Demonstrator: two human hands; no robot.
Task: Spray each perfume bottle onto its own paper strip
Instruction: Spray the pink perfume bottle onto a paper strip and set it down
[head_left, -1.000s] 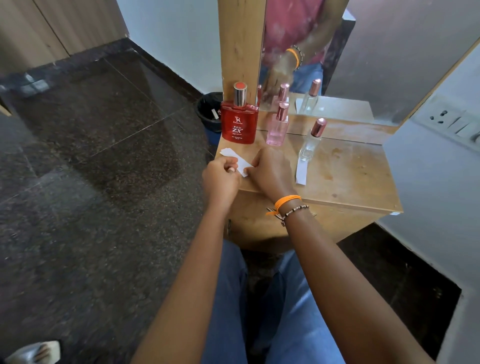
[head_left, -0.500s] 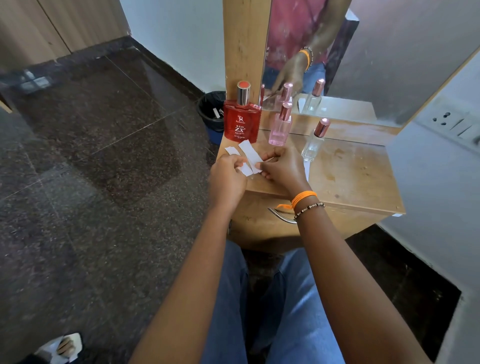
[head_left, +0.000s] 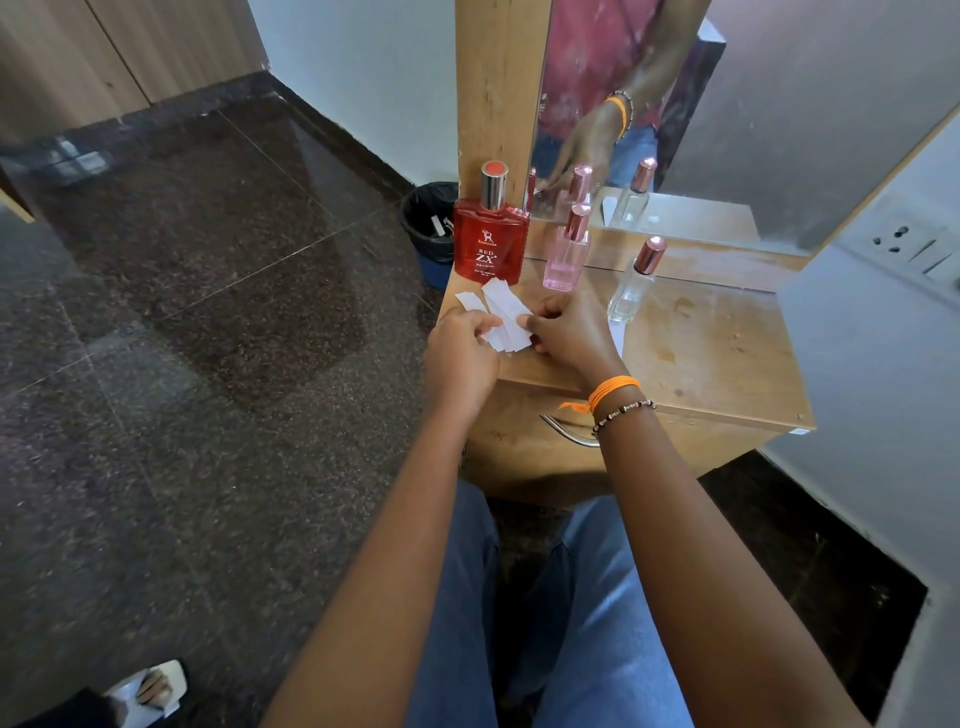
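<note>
Three perfume bottles stand on a small wooden table (head_left: 717, 358): a red bottle (head_left: 489, 241) at the left, a pink bottle (head_left: 567, 252) in the middle and a clear bottle (head_left: 635, 283) at the right. My left hand (head_left: 462, 348) and my right hand (head_left: 569, 330) both pinch white paper strips (head_left: 503, 312) just in front of the red bottle. One strip (head_left: 470, 300) pokes out above my left hand. Another strip (head_left: 617, 332) lies in front of the clear bottle, mostly hidden by my right hand.
A mirror (head_left: 675, 104) in a wooden frame stands behind the bottles. A dark bin (head_left: 428, 218) sits on the floor left of the table. A drawer handle (head_left: 569, 434) is under the table's front edge. A wall socket (head_left: 904, 241) is at the right.
My hands have lifted the paper strips and spread them apart; the strips now fan out between both hands, closer to the red bottle.
</note>
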